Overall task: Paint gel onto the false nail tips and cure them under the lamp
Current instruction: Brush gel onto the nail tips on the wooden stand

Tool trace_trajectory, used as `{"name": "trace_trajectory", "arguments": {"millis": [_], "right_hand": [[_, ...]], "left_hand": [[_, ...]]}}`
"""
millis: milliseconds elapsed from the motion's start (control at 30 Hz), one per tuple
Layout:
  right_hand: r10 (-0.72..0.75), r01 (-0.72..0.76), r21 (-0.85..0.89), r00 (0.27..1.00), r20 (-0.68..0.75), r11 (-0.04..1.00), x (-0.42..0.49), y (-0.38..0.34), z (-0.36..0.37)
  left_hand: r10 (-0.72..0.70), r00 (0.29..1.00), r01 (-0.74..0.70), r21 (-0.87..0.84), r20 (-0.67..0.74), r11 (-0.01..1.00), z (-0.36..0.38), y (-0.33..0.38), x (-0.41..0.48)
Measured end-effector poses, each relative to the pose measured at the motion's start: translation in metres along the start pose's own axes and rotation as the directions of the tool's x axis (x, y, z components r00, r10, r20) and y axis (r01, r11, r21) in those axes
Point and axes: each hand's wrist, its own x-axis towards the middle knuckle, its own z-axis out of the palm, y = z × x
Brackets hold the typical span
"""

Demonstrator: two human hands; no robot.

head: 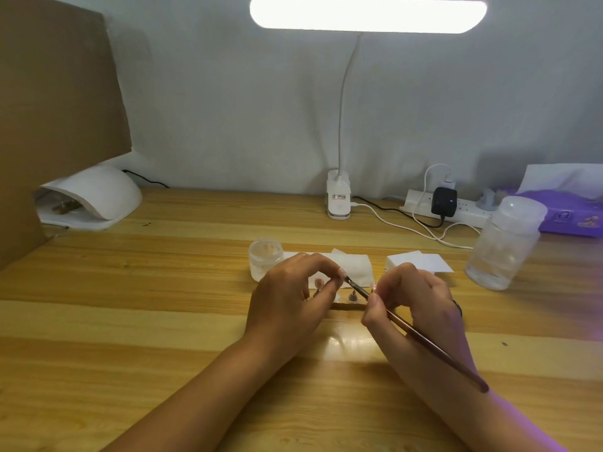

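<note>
Pinches a false nail tip [341, 273] between curled fingers [326, 260] of the left hand [287, 298] at mid-desk [163, 305] and grips the brush [424, 340] in the right hand [416, 288], bristle end aimed leftward onto it, with the curing lamp [94, 194] well apart at back-left.

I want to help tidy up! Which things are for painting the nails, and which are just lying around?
For the job: brush, nail tips, gel jar, curing lamp, wipes, desk lamp.
Lying about: plastic bottle, purple pack, cardboard sheet.
</note>
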Motion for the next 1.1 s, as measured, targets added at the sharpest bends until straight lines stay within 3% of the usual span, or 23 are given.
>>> {"name": "trace_trajectory", "arguments": {"millis": [167, 433, 733, 933, 1100], "right_hand": [[-0.003, 0.003, 0.006, 0.999, -0.043, 1.000, 0.0001, 0.0008, -0.0010], [-0.005, 0.006, -0.027, 0.999, 0.042, 1.000, -0.0020, 0.0024, -0.0003], [-0.035, 0.033, -0.035, 0.999, -0.035, 0.999, -0.0002, 0.0010, -0.0009], [-0.024, 0.025, -0.037, 0.999, 0.037, 0.999, -0.0022, 0.0010, -0.0010], [-0.051, 0.051, -0.054, 0.999, -0.007, 0.997, -0.0006, -0.0015, -0.0011]], "left_hand": [[-0.014, 1.000, 0.014, 0.003, 0.003, 1.000, -0.0003, 0.0011, -0.0003], [0.009, 1.000, -0.010, 0.042, 0.012, 0.999, -0.0011, 0.0029, -0.0009], [-0.005, 1.000, 0.005, 0.027, 0.006, 1.000, -0.0007, 0.0025, -0.0007], [-0.010, 1.000, 0.011, 0.097, -0.015, 0.995, -0.0019, 0.0060, -0.0007], [-0.011, 1.000, 0.013, 0.106, -0.017, 0.994, -0.0023, 0.0062, -0.0008]]}}
